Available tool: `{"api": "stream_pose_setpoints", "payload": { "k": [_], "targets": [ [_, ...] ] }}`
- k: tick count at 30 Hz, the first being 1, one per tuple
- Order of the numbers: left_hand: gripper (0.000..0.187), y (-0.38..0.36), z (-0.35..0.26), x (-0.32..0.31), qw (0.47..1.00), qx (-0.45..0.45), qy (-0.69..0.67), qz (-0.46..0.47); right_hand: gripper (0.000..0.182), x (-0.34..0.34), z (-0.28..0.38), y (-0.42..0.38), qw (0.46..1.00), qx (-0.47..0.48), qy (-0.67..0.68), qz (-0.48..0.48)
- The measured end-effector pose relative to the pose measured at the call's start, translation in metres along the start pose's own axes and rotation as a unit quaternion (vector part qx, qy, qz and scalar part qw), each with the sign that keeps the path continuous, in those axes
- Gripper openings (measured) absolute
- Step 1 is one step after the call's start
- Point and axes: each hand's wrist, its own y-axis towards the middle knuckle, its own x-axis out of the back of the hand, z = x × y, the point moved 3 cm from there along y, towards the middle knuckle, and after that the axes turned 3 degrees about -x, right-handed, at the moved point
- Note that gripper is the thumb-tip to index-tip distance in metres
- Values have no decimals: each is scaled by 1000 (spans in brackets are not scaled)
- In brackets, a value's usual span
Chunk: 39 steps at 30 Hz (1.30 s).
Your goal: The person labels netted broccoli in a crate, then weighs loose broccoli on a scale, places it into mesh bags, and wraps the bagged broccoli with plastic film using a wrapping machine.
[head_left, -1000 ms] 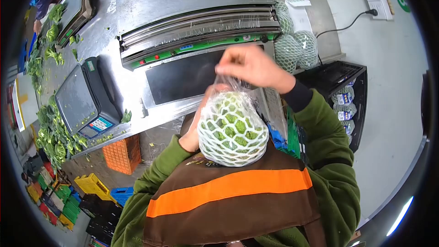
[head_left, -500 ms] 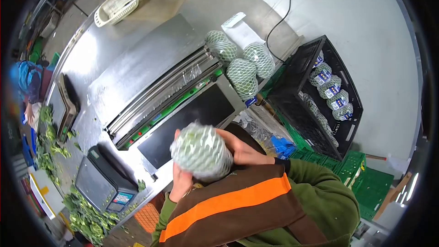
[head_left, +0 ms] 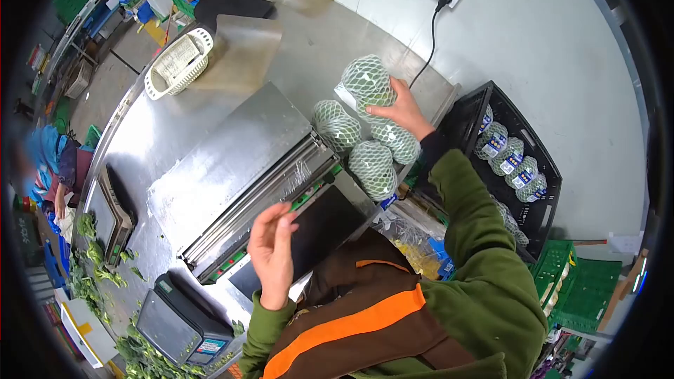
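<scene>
My right hand (head_left: 403, 109) grips a wrapped green vegetable in white foam netting (head_left: 366, 81), held over the far right of the steel counter. Three more netted vegetables (head_left: 371, 161) lie just below it beside the film wrapping machine (head_left: 246, 175). My left hand (head_left: 272, 253) hovers empty, fingers apart, above the machine's dark hot plate (head_left: 330, 224).
A black crate (head_left: 537, 168) on the right holds several labelled netted vegetables. A white basket (head_left: 179, 63) sits at the back of the counter, two scales (head_left: 175, 326) at the left with green leaf scraps around. Another person stands at the far left. Green crates are stacked at lower right.
The netted vegetable went from both hands in front of my chest to my right hand alone, out by the pile on the counter. My left hand let go and hangs over the machine.
</scene>
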Motion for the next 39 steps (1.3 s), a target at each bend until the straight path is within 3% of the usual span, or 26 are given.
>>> {"api": "stream_pose_setpoints", "payload": {
  "k": [3,4,5,7,9,11,12,15,17,19,20,21,23,24,27,28,29,30,31,33,34,36,37,39],
  "targets": [
    [20,3,7,39,996,5,31,-84,79,10,-31,37,999,-11,-21,30],
    [18,3,11,53,993,-4,13,-121,70,15,-49,46,998,-18,-31,-47],
    [17,4,8,63,987,-13,26,-155,70,21,-65,55,998,-26,-37,-50],
    [16,3,13,92,977,-5,21,-213,64,38,-95,65,974,-105,183,-79],
    [16,5,18,115,959,13,21,-283,58,59,-102,58,969,-139,166,-120],
    [18,8,16,129,960,6,33,-278,58,73,-115,40,952,-208,132,-183],
    [19,11,17,135,956,7,30,-292,60,72,-128,31,939,-211,186,-198],
    [23,21,16,133,958,10,34,-284,64,69,-152,6,921,-289,184,-187],
    [23,30,15,126,961,15,32,-273,65,68,-161,-2,927,-294,168,-162],
    [20,34,12,114,966,12,16,-256,66,64,-166,-4,958,-269,99,-24],
    [20,34,11,110,969,10,15,-247,68,64,-157,-2,947,-296,83,90],
    [20,33,12,111,970,11,15,-244,68,61,-152,-2,947,-297,83,88],
    [19,32,18,111,975,9,14,-224,75,55,-148,-4,905,-379,79,176],
    [18,31,19,110,973,11,12,-229,73,47,-164,-3,896,-380,127,191],
    [18,23,25,120,976,16,-1,-219,63,43,-191,-1,903,-377,100,178],
    [17,19,25,122,975,26,17,-218,52,48,-185,-2,930,-282,80,224],
    [17,18,24,125,971,27,35,-236,48,53,-190,-2,931,-258,40,253],
    [15,16,26,126,955,45,51,-288,59,47,-222,-6,926,-238,184,226],
    [15,14,22,129,962,36,23,-271,55,48,-231,-5,935,-186,187,237],
    [15,14,5,138,972,12,49,-230,69,59,-189,0,936,-105,87,325],
    [17,12,1,148,970,-1,56,-238,81,47,-201,4,905,-313,179,226],
    [20,10,-9,168,963,2,74,-260,77,52,-200,5,925,-297,105,214],
    [21,12,-11,179,961,5,76,-265,74,53,-228,6,936,-294,103,164],
    [22,18,-17,203,956,-6,63,-287,78,51,-198,8,922,-298,104,224]
  ]
}}
